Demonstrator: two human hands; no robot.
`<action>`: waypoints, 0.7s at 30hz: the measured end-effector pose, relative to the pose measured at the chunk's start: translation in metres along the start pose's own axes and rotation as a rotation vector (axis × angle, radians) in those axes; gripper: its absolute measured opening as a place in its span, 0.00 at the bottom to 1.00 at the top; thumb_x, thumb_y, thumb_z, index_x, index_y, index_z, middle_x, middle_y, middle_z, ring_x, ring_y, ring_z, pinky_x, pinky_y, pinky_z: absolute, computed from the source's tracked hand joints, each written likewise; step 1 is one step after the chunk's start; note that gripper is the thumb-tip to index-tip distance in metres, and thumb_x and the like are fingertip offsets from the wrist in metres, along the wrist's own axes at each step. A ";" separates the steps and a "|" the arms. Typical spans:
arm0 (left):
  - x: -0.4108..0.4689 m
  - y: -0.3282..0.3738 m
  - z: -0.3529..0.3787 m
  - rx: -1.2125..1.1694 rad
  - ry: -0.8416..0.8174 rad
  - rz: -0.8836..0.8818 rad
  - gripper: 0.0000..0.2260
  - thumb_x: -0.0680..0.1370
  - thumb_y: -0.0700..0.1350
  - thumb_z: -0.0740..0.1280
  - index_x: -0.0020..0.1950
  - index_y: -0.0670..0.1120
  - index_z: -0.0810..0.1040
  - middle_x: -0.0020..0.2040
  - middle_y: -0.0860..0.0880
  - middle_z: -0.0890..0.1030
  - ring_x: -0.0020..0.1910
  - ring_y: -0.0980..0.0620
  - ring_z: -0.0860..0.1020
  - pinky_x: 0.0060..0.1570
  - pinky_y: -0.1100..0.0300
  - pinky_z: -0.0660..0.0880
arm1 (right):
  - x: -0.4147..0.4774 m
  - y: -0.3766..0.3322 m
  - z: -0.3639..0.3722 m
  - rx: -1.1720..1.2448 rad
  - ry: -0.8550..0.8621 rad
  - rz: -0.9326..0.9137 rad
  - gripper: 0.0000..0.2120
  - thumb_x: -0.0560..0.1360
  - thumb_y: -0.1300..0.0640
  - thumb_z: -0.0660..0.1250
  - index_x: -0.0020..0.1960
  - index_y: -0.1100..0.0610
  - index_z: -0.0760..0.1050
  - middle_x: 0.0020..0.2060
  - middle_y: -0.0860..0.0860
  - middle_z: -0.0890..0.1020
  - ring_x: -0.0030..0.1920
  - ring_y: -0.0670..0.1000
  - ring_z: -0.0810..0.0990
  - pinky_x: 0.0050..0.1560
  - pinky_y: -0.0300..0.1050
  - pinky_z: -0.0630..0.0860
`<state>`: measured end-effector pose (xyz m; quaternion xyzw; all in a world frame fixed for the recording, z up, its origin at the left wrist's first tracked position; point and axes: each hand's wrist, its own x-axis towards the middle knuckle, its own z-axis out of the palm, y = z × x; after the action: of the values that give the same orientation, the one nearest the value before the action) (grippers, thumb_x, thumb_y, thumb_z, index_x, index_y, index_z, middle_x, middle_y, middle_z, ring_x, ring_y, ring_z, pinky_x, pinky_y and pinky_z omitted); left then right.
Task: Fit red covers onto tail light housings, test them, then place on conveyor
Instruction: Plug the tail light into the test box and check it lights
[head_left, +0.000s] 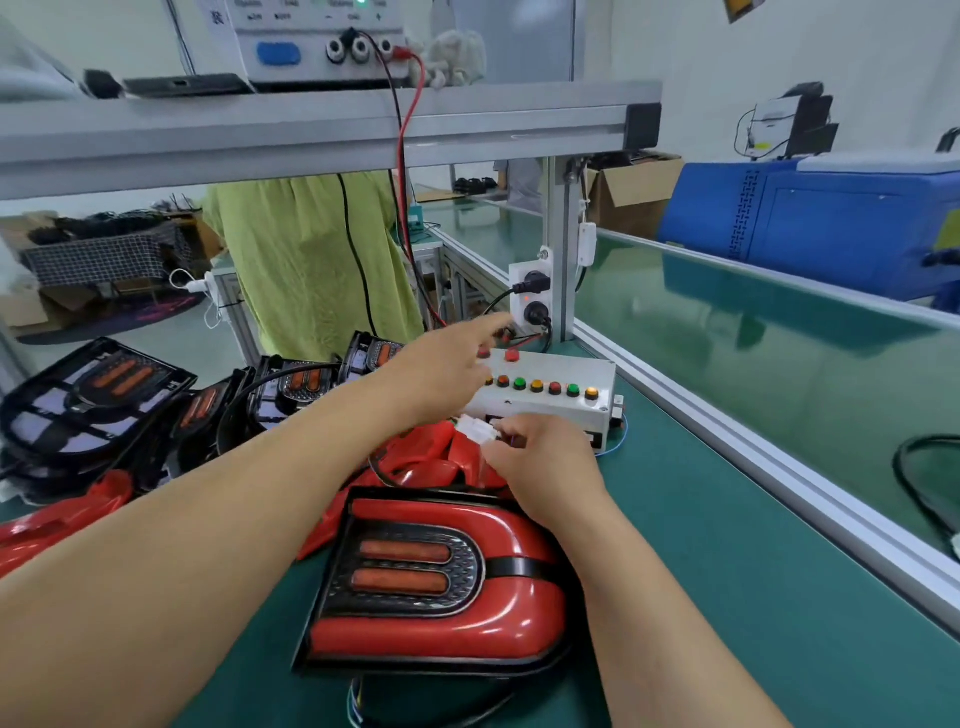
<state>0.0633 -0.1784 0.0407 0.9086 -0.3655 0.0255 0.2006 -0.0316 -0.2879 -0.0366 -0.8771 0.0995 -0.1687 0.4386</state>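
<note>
A tail light (441, 587) with its red cover fitted lies flat on the green mat in front of me, lamps unlit. My right hand (540, 457) pinches a white connector (477, 430) at the front of the white test box (550, 400). My left hand (447, 374) reaches over the box's left end, index finger stretched toward the red buttons (511, 356) on top. Loose red covers (426, 462) lie behind the tail light, with more of them (57, 519) at the left. Several bare black housings (98, 395) are stacked at the left.
The green conveyor belt (769, 332) runs along the right behind an aluminium rail (727, 441). A power supply (317, 41) sits on the shelf above, its leads hanging down. A person in a green top (306, 265) stands behind the bench. A socket strip (532, 299) is mounted on the post.
</note>
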 end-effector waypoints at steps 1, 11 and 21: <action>-0.009 -0.005 -0.005 -0.060 0.018 -0.003 0.20 0.82 0.45 0.60 0.74 0.56 0.68 0.69 0.52 0.75 0.62 0.52 0.76 0.59 0.56 0.73 | -0.001 -0.002 0.000 0.013 0.000 -0.026 0.16 0.73 0.56 0.67 0.26 0.50 0.71 0.23 0.46 0.72 0.31 0.48 0.70 0.33 0.45 0.64; -0.068 -0.021 -0.005 -0.268 -0.054 -0.053 0.10 0.73 0.51 0.75 0.53 0.55 0.84 0.47 0.51 0.85 0.47 0.51 0.82 0.53 0.52 0.77 | -0.007 -0.011 -0.005 0.093 -0.009 -0.165 0.09 0.76 0.56 0.70 0.55 0.50 0.83 0.39 0.40 0.82 0.42 0.39 0.78 0.48 0.42 0.75; -0.097 -0.035 0.000 -0.425 0.147 -0.069 0.04 0.74 0.52 0.73 0.47 0.61 0.85 0.43 0.55 0.86 0.42 0.58 0.82 0.44 0.66 0.77 | -0.013 -0.018 -0.006 0.203 -0.133 -0.239 0.12 0.77 0.55 0.71 0.60 0.49 0.82 0.42 0.44 0.83 0.40 0.39 0.80 0.42 0.26 0.71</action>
<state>0.0161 -0.0924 0.0104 0.8536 -0.3156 0.0071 0.4143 -0.0455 -0.2776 -0.0217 -0.8432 -0.0523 -0.1703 0.5072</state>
